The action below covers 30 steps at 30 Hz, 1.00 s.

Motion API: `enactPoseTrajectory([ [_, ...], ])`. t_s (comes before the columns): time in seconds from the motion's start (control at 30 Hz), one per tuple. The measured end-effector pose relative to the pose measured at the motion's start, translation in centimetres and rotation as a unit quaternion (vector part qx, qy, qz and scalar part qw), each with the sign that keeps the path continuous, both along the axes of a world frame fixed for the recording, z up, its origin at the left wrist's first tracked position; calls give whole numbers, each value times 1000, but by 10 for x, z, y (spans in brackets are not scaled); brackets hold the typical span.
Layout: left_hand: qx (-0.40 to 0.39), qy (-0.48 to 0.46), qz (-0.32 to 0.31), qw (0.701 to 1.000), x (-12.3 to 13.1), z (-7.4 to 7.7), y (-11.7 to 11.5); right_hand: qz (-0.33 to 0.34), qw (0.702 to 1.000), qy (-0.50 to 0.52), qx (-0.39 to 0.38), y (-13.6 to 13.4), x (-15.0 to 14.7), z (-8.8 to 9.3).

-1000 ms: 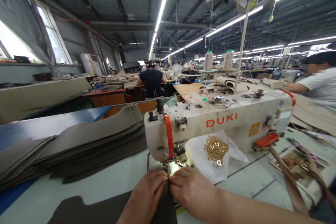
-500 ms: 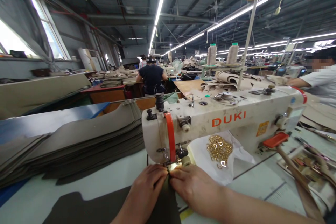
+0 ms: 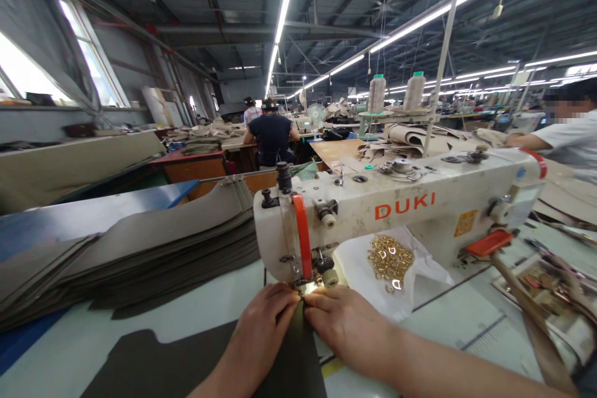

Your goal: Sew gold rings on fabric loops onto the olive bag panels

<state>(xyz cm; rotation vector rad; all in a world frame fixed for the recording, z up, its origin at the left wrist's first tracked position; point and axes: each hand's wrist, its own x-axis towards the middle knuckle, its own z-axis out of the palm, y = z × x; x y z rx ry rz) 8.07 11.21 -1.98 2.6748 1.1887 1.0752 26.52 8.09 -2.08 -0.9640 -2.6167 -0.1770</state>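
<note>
A flat dark grey-green panel (image 3: 172, 364), cut from sheet material, lies on the pale table with its narrow end under the head of a sewing machine (image 3: 405, 193) marked DUKI. My left hand (image 3: 268, 323) rests on the panel, its fingers closed and pinching the edge close to the needle. From the other side my right hand (image 3: 342, 323) presses in, thumb and fingers together at the panel's right edge. Both sets of fingertips nearly meet under the lit presser foot (image 3: 304, 289). The exact spot they pinch is mostly hidden by the fingers.
Behind my right hand, gold D-rings (image 3: 389, 258) lie heaped on a white sheet (image 3: 349, 255). A stack of dark panels (image 3: 186, 236) stands left of the machine. At right are a parts tray (image 3: 536, 317) and a hanging strap (image 3: 536, 336). Co-workers sit ahead and at right.
Both hands stay at the needle with almost the same grip. The whole view has shifted slightly; the panel appears a little further right and up.
</note>
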Motion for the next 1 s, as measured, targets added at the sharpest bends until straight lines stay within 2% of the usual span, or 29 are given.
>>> enactPoseTrajectory([
  [0.2,3,14,-6,1000,-2,3,-5,24,999,43,12,-5,3,-4],
  [0.43,18,62,17,998,-8,-3,-8,73,996,46,-26,-9,7,3],
  [0.57,8,91,19,996,-6,-2,-9,80,996,39,-25,-8,6,3],
  [0.8,58,109,-6,992,-8,-5,-6,91,996,22,-6,-4,6,2],
  [1.0,28,94,4,995,-9,-8,0,77,997,12,-18,-3,6,3],
])
